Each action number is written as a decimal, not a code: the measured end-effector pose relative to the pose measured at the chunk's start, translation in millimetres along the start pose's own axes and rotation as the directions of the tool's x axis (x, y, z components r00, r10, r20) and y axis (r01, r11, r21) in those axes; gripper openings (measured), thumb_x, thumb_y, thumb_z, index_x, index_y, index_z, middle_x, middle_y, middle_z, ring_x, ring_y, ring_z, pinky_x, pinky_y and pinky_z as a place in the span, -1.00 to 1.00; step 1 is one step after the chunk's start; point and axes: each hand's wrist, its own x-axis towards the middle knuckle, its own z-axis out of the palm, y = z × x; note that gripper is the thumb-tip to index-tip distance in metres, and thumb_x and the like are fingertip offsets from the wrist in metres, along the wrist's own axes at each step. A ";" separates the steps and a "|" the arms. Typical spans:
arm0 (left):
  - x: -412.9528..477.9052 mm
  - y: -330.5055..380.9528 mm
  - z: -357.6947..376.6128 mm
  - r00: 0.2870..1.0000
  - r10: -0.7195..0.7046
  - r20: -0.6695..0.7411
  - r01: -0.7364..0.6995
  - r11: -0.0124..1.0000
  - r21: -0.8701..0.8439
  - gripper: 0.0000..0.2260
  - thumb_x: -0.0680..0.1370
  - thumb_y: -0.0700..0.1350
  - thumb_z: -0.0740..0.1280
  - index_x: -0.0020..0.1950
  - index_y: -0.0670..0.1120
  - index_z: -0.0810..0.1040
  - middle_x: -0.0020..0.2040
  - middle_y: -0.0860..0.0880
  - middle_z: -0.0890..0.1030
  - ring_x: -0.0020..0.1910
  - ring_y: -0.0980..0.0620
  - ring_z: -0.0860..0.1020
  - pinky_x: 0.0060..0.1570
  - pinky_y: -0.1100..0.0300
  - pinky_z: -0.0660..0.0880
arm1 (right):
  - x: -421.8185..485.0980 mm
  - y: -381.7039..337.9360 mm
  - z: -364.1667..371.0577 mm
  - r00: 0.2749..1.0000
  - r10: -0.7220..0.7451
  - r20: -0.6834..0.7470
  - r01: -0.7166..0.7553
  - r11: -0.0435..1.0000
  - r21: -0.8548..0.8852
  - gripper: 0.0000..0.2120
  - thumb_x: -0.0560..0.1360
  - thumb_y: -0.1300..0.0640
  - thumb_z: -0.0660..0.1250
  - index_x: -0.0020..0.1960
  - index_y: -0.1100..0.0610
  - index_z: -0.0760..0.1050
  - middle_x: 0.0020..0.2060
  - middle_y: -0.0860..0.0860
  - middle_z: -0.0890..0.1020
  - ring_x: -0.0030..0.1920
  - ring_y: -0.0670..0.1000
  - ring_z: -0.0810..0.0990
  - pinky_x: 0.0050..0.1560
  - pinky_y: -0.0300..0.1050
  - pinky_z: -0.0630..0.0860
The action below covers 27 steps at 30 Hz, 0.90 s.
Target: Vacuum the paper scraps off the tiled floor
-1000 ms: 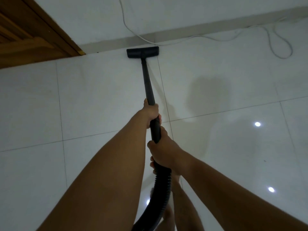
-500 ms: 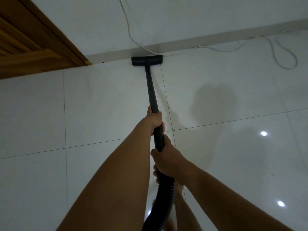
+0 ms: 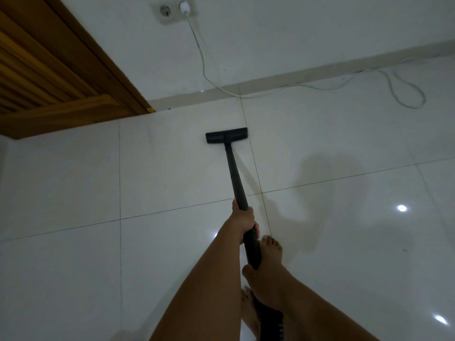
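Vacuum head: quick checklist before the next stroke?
1. Left hand grips wand: ok.
2. Right hand grips wand near hose: ok.
3. Vacuum head flat on tiled floor: ok.
4. White cable apart from head, near the wall: ok.
5. Paper scraps ahead of head: cannot tell, none visible.
6. Bare foot clear of wand: cannot tell, they overlap in view.
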 end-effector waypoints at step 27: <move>64.7 75.2 -41.7 0.996 0.025 -0.080 -0.031 0.997 -0.068 -0.54 0.70 -0.03 0.20 0.55 0.24 0.13 -0.27 -0.13 0.48 -0.44 0.03 0.48 -0.17 0.08 0.58 | 85.0 -46.2 -15.5 0.979 0.002 0.205 -0.047 0.975 0.215 -0.37 0.66 0.19 0.19 0.60 -0.13 -0.03 -0.18 0.13 0.54 -0.42 -0.02 0.57 -0.43 -0.18 0.55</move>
